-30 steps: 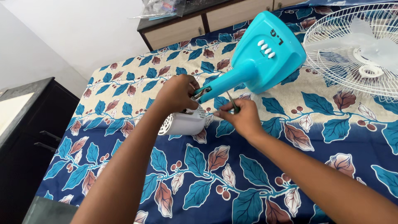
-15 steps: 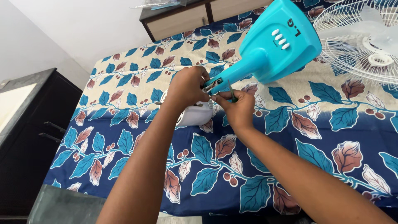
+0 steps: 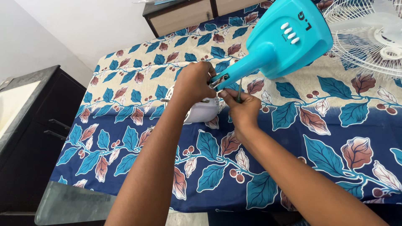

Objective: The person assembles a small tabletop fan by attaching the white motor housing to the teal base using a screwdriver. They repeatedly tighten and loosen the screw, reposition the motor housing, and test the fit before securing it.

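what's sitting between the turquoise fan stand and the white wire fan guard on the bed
In the head view, nothing lies between the turquoise fan stand and the white wire fan guard; only a narrow strip of leaf-print bedsheet shows there.

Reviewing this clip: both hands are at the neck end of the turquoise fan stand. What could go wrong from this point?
The thin tool in the right hand sits close to the left hand at the stand's neck end; a slip could jab the fingers. The turquoise stand lies loose on the cloth and might shift under pressure. The white motor housing beneath could roll.
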